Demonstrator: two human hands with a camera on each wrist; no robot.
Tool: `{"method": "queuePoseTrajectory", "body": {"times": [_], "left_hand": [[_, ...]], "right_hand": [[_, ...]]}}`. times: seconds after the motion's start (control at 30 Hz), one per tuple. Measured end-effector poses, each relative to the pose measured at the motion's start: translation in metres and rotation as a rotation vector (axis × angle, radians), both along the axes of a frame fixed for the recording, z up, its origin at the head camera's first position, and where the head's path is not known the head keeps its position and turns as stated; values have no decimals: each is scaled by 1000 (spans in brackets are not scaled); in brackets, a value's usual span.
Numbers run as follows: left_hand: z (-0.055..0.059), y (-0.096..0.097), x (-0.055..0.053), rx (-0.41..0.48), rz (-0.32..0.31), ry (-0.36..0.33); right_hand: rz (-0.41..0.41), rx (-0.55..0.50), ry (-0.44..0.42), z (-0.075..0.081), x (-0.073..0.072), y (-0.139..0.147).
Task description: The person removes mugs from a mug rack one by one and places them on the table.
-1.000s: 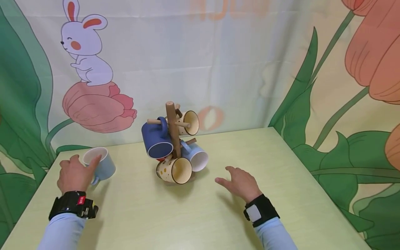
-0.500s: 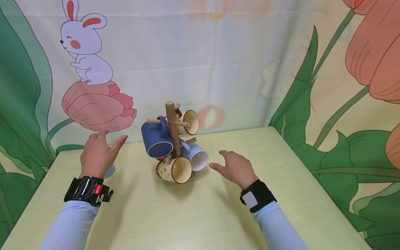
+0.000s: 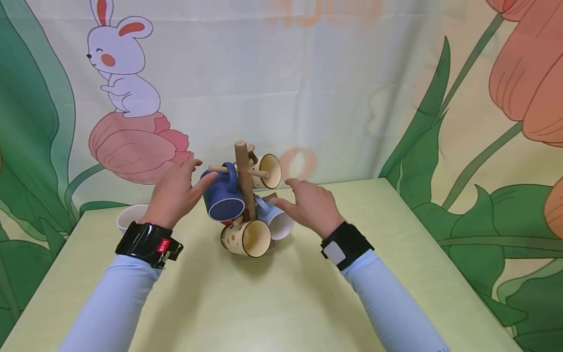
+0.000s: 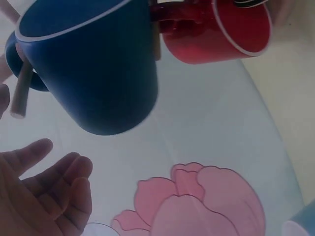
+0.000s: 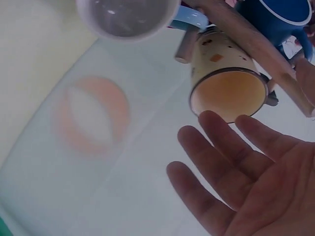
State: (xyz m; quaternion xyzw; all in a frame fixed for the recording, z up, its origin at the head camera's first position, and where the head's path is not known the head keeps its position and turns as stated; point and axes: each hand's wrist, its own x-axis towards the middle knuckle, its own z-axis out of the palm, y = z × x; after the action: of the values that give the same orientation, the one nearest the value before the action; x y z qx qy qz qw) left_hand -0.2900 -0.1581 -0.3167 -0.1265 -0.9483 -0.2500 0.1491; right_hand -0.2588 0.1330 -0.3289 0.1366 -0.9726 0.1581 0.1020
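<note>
A wooden mug tree (image 3: pixel 243 183) stands on the table with several mugs on its pegs. My left hand (image 3: pixel 175 193) is just left of its dark blue mug (image 3: pixel 223 199), fingers loosely bent and holding nothing; the left wrist view shows a gap below that mug. On the other side, my right hand (image 3: pixel 313 204) hovers with spread fingers near the upper cream mug (image 5: pixel 229 91) and the light blue mug (image 3: pixel 281 224). A spotted cream mug (image 3: pixel 246 238) hangs low at the front. A red mug (image 4: pixel 216 32), mostly hidden in the head view, hangs behind it.
Another mug (image 3: pixel 130 216), pale blue outside and white inside, stands at the table's back left, partly hidden by my left arm. Bare table top (image 3: pixel 255 303) lies before the tree. A printed cloth (image 3: pixel 343 98) hangs behind the table.
My left hand has left the pale blue mug at the left and moved right to the mug tree. My right hand has moved left and up toward the tree's other side.
</note>
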Motion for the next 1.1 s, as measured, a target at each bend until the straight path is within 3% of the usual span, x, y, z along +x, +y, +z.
{"method": "queuePoseTrajectory", "body": {"times": [0.23,0.37,0.7,1.1], "left_hand": [[9,13,-8,-96,-59,64],[9,16,-10,-139,-65,79],[7,20,-11,-139,-57,124],[0,35,-5,-149,-44,152]], "right_hand": [[55,-7,58,31,-14,-27],[91,28,113,38,-18,-37],[63,157,154,38,-18,-46],[29,62,162,30,-25,-32]]}}
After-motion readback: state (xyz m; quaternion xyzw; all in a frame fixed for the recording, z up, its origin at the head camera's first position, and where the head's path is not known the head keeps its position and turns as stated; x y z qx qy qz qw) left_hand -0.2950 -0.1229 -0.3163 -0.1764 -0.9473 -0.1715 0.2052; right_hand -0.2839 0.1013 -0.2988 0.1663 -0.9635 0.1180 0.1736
